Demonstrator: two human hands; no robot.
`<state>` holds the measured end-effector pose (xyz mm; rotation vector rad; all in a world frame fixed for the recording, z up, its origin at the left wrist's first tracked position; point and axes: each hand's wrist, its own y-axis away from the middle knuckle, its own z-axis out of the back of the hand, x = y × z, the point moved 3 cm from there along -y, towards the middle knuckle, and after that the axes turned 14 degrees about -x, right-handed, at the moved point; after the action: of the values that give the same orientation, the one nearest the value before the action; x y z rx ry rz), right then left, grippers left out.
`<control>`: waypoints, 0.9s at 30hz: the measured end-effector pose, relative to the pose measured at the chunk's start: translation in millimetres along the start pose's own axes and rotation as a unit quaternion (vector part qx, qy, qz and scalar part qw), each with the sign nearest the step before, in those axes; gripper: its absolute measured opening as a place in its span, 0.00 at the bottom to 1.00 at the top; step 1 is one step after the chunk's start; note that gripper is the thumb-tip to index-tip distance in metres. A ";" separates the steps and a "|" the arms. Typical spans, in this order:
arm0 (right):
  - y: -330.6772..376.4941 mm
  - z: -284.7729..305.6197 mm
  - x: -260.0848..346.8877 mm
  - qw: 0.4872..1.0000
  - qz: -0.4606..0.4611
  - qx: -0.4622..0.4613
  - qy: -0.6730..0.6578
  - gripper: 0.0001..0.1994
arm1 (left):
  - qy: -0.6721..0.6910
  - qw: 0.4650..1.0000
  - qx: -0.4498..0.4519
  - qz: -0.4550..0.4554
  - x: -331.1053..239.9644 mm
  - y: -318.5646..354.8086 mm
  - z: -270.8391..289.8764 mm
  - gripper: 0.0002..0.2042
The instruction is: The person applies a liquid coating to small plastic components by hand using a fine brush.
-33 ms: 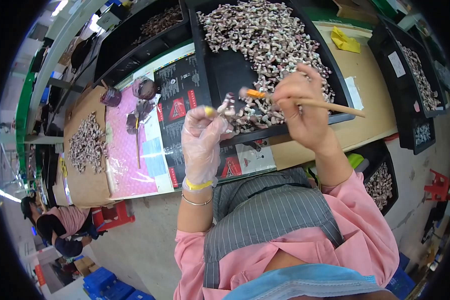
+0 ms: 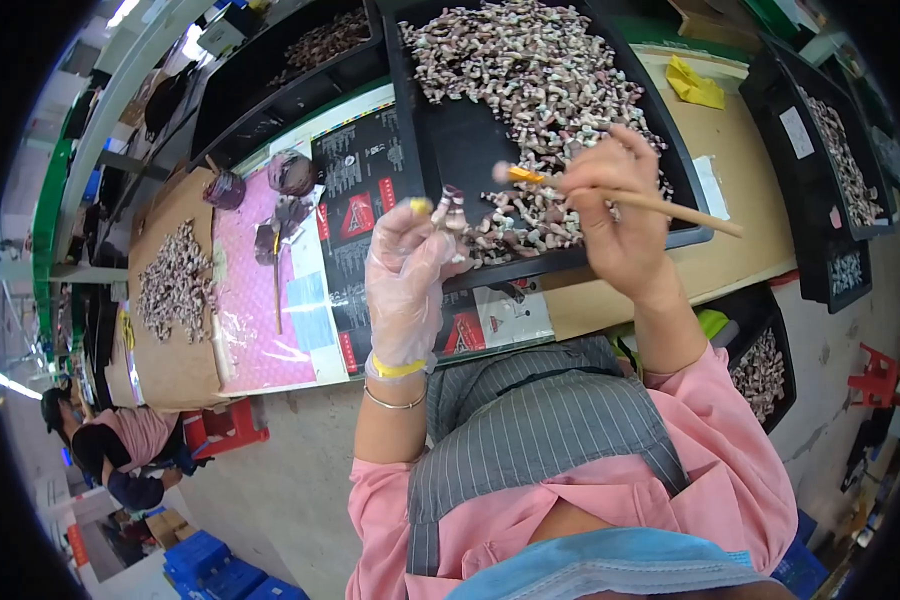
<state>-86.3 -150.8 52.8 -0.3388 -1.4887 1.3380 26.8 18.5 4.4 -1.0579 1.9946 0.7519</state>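
Head view:
Left hand, in a clear glove, one fingertip covered in yellow: fingers pinched narrow on a small purple-and-white piece, held up over the near-left corner of the tray
Right hand, bare: closed round the wooden handle of a brush, bristles pointing left, near the piece but apart from it; the handle's rear end reaches over the tray's right rim
Tray, black, raised rim: similar pieces heaped along the far and right sides; dark bottom showing at left, open room beside the bristles
Surface: tan strip between the tray's right edge and a black side bin, bearing a yellow cloth
To the left: black printed sheet along the tray edge; two dark-stained pots; second brush, lying down; brown cardboard with more pieces, at the far left
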 end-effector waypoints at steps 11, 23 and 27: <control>12.4 8.4 5.7 0.983 -0.102 -0.063 -0.137 0.05 | 0.055 0.996 0.048 0.049 0.0 -1.3 5.1 0.10; 4.8 -7.1 9.0 0.997 -0.059 0.014 -0.057 0.03 | -0.060 0.993 0.057 -0.082 0.7 5.7 -4.9 0.13; 2.6 -1.2 6.7 0.992 -0.092 -0.012 -0.083 0.04 | -0.070 0.990 0.070 -0.103 0.2 6.8 -6.7 0.12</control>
<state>-89.1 -144.1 53.7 -0.1030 -1.6325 1.2247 18.6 16.6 9.0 -1.0769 1.7607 0.5531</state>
